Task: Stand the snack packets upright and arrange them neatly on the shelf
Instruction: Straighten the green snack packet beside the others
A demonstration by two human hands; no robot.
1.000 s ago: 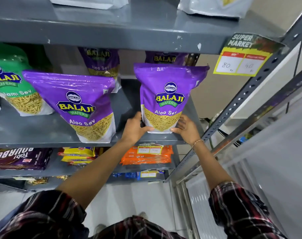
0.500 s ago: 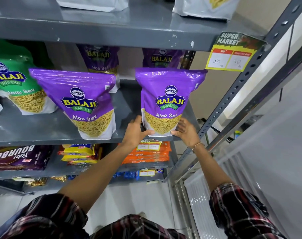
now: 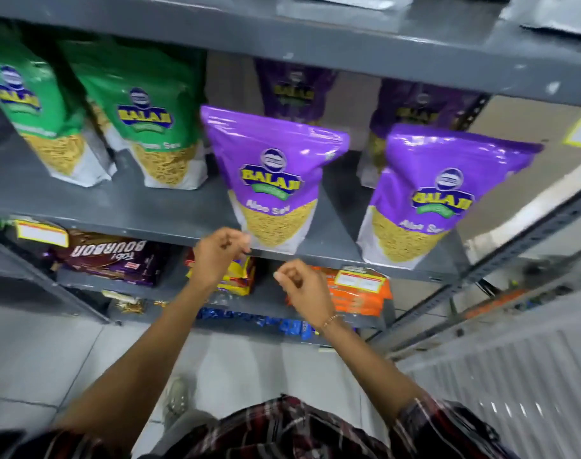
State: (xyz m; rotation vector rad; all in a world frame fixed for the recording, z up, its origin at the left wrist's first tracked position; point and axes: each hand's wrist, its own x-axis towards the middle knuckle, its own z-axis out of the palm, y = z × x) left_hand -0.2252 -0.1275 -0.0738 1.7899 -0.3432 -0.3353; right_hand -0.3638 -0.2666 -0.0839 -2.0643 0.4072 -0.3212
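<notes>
Both hands had come off the right purple packet (image 3: pixel 438 197), which stood upright alone at the shelf's (image 3: pixel 123 207) front edge near its right end. The view had swung left, bringing two green packets (image 3: pixel 153 124) into sight. The left hand (image 3: pixel 218 253) was loosely curled, empty, just touching the lower left corner of the middle purple packet (image 3: pixel 276 180); the right hand (image 3: pixel 304 286) hung curled and empty below the shelf edge.

A bare gap on the grey shelf (image 3: pixel 123 207) separates two upright purple packets (image 3: pixel 276 180) (image 3: pixel 448 200); more packets, blurred, apparently crowd behind.
</notes>
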